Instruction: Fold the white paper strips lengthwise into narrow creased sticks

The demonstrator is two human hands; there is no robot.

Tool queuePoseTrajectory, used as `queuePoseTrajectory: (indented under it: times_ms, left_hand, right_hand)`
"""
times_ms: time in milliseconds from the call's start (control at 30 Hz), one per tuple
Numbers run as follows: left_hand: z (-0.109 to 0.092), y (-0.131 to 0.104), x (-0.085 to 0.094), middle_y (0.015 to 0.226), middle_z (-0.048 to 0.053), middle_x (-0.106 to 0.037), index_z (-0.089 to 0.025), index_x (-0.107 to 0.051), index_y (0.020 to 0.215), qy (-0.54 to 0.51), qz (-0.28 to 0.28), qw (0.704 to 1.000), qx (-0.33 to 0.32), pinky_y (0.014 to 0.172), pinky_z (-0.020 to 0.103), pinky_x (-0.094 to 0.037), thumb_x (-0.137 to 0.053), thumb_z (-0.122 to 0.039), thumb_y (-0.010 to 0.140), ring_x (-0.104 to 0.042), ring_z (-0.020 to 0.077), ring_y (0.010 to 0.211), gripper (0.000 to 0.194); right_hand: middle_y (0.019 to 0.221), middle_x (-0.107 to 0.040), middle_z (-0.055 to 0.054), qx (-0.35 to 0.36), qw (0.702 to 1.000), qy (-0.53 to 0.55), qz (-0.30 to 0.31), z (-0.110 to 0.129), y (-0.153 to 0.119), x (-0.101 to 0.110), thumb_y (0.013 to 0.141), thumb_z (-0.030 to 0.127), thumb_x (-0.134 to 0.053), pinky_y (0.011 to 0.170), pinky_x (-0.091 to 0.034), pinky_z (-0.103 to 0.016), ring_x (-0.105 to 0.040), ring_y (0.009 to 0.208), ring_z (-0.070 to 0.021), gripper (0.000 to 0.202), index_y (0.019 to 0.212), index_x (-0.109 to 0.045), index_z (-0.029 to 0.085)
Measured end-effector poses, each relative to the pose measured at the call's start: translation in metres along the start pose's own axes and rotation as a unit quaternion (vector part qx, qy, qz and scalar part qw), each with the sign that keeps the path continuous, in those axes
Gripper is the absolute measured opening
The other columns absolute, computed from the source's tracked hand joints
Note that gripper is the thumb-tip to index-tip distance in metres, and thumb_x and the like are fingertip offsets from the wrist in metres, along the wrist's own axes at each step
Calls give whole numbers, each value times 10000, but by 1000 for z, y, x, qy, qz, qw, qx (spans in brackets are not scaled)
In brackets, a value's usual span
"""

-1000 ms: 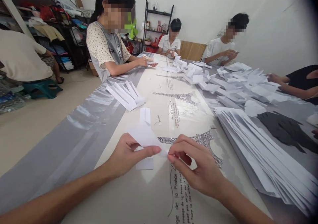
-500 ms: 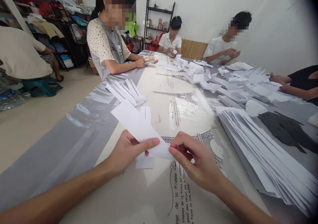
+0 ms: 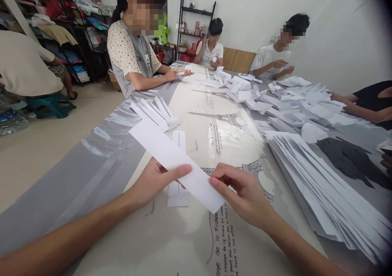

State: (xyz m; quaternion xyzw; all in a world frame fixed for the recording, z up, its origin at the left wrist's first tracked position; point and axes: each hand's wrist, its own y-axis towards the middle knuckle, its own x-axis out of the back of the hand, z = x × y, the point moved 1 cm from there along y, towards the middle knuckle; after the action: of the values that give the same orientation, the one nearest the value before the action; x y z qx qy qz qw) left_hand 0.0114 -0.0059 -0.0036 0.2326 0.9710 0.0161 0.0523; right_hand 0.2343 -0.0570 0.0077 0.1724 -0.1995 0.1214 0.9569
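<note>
A long white paper strip (image 3: pixel 165 151) runs from the upper left down to the lower right, a little above the table. My left hand (image 3: pixel 153 182) grips it from below with the thumb on top, near its middle. My right hand (image 3: pixel 241 194) pinches its lower right part between thumb and fingers. Under the strip lies a folded white strip (image 3: pixel 178 186) flat on the table.
A small fan of folded strips (image 3: pixel 156 112) lies ahead on the left. A big stack of white sheets (image 3: pixel 321 186) fills the right side, with loose folded papers (image 3: pixel 275 100) beyond. Several people sit around the table (image 3: pixel 92 174); shelves (image 3: pixel 73 35) stand at the left.
The paper has opened out from a short folded piece into a long flat strip reaching up and left. Both hands have stayed on it and shifted only slightly.
</note>
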Motion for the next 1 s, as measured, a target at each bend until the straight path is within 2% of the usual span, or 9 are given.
queuePoseTrajectory:
  times_ms: [167, 333, 433, 567, 633, 700, 767, 867, 1000]
  left_hand:
    - [8, 9, 14, 829, 54, -774, -174, -785, 811, -29, -59, 998, -8, 642, 279, -610, -793, -377, 842, -715, 188, 728, 205]
    - [-2, 10, 14, 860, 63, -771, -171, -789, 812, -41, -121, 991, -26, 652, 272, -583, -801, -403, 826, -697, 193, 757, 233]
    - [-5, 10, 15, 858, 67, -766, -164, -784, 799, -39, -118, 992, -17, 669, 275, -568, -795, -423, 827, -687, 193, 749, 261]
    - [-6, 12, 19, 800, 54, -745, -152, -770, 769, -76, -124, 989, -2, 645, 243, -530, -792, -422, 832, -656, 161, 709, 278]
    - [-6, 11, 20, 731, 48, -717, -137, -755, 748, -68, -88, 994, 20, 630, 241, -512, -774, -438, 849, -646, 155, 675, 318]
    - [-4, 7, 14, 697, 54, -700, -119, -749, 760, -27, 8, 998, 58, 622, 254, -501, -735, -466, 880, -641, 159, 645, 368]
    - [1, -1, 5, 778, 73, -722, -112, -755, 840, 7, 114, 989, 89, 616, 253, -491, -720, -475, 892, -643, 160, 661, 368]
    - [9, -12, -10, 669, 31, -645, -115, -713, 792, 7, 224, 970, 97, 530, 217, -437, -702, -505, 896, -582, 125, 580, 404]
    - [11, -15, -14, 676, 19, -629, -119, -705, 837, -5, 229, 968, 107, 515, 200, -430, -708, -509, 891, -553, 100, 554, 394]
  right_hand:
    - [684, -543, 15, -23, 1000, -15, -6, -4, 2, 2, 1012, 315, -547, 528, -327, -280, -442, 592, -122, 276, 768, -618, 208]
    - [638, -514, 23, -12, 999, -27, -22, -5, 1, 3, 1006, 326, -553, 518, -302, -279, -413, 566, -119, 298, 742, -625, 209]
    - [653, -532, 17, -20, 999, -31, -19, -7, 1, 4, 1011, 329, -549, 534, -313, -284, -422, 574, -121, 286, 771, -650, 213]
    - [681, -582, 1, -32, 999, -14, 39, -7, 2, 4, 1018, 365, -541, 577, -348, -292, -472, 621, -135, 313, 774, -668, 217]
    - [670, -575, 2, -40, 998, 3, 52, -7, 3, 3, 1024, 401, -527, 575, -344, -287, -477, 616, -132, 352, 764, -673, 214]
    - [671, -559, 8, -57, 997, 35, 49, -7, 4, 1, 1028, 435, -514, 562, -333, -277, -459, 593, -119, 371, 788, -686, 211]
    - [683, -549, 14, -71, 993, 85, 49, -8, 5, -4, 1017, 450, -542, 559, -330, -268, -445, 588, -109, 349, 814, -694, 209]
    - [689, -547, 17, -82, 983, 152, 58, -11, 4, -10, 966, 424, -649, 574, -331, -262, -454, 619, -109, 306, 762, -676, 197]
    - [647, -513, 28, -125, 974, 185, 46, -16, 5, -9, 954, 443, -665, 538, -292, -260, -408, 566, -96, 332, 744, -678, 187]
